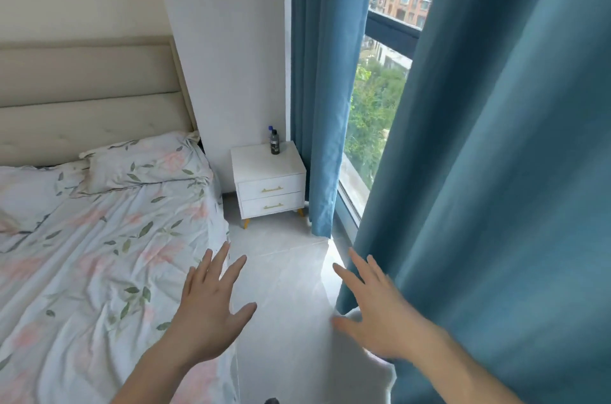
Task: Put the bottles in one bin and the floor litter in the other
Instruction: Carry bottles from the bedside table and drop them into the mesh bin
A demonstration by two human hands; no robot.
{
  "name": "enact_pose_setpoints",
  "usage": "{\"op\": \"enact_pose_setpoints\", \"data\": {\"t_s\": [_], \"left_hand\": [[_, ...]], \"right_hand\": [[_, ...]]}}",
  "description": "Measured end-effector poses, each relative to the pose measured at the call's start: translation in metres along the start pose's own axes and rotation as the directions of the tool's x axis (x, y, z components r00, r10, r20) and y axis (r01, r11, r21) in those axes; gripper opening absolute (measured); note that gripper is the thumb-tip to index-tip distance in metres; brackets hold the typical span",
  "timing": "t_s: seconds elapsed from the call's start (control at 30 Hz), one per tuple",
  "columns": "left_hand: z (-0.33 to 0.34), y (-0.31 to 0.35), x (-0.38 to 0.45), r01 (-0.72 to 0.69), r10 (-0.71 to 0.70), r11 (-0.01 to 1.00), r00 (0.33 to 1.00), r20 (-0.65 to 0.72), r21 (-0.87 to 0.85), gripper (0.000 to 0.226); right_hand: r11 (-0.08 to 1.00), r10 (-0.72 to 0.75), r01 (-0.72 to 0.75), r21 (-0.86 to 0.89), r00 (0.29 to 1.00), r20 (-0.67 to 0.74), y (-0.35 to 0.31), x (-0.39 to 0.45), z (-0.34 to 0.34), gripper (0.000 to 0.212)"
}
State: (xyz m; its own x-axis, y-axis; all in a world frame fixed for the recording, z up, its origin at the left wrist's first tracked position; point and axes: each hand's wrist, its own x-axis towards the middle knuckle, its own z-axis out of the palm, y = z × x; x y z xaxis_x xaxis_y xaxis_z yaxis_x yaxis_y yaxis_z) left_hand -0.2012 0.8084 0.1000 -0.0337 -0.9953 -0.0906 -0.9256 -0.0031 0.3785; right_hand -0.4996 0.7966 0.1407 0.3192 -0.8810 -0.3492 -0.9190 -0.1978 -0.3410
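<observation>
While both hands, left hand [206,311] and right hand [380,314], are hovering spread and empty at lower centre, the bottles [273,141], seemingly two, are standing upright above them on the nightstand [267,165], roughly equidistant.

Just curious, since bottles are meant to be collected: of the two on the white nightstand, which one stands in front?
The dark bottle with the black cap stands in front; the blue-capped bottle peeks out behind it, mostly hidden.
</observation>
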Motion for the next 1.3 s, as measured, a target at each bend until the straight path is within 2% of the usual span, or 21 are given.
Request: {"op": "enact_pose_setpoints", "data": {"t_s": [0.17,0.5,0.73,0.9,1.13,1.3], "left_hand": [[-0.029,-0.044,0.084,0.046,-0.047,0.999,0.999,-0.022,-0.017,0.078],[-0.071,-0.078,0.242,0.107,-0.107,0.994,0.994,0.005,-0.012,0.077],[-0.081,-0.074,0.383,0.122,-0.122,0.993,0.993,0.004,0.009,0.075],[-0.091,-0.069,0.479,0.144,-0.144,0.99,0.989,-0.016,0.0,0.076],[-0.086,-0.07,0.576,0.157,-0.157,0.988,0.987,0.021,-0.01,0.075],[-0.093,-0.101,0.655,0.149,-0.15,0.989,0.987,0.059,0.017,0.075]], "right_hand": [[0.997,-0.069,0.069,0.029,0.997,-0.019,-0.028,0.106,-0.031,0.085],[0.993,-0.117,0.117,0.007,0.993,0.01,-0.014,0.291,-0.084,0.086],[0.986,-0.165,0.165,0.02,0.986,0.002,0.019,0.434,-0.128,0.085],[0.98,-0.196,0.195,0.034,0.979,0.049,0.031,0.533,-0.17,0.084],[0.979,-0.203,0.202,0.017,0.974,0.103,0.033,0.654,-0.204,0.085],[0.984,-0.18,0.177,0.034,0.976,0.126,0.034,0.733,-0.217,0.085]]}}
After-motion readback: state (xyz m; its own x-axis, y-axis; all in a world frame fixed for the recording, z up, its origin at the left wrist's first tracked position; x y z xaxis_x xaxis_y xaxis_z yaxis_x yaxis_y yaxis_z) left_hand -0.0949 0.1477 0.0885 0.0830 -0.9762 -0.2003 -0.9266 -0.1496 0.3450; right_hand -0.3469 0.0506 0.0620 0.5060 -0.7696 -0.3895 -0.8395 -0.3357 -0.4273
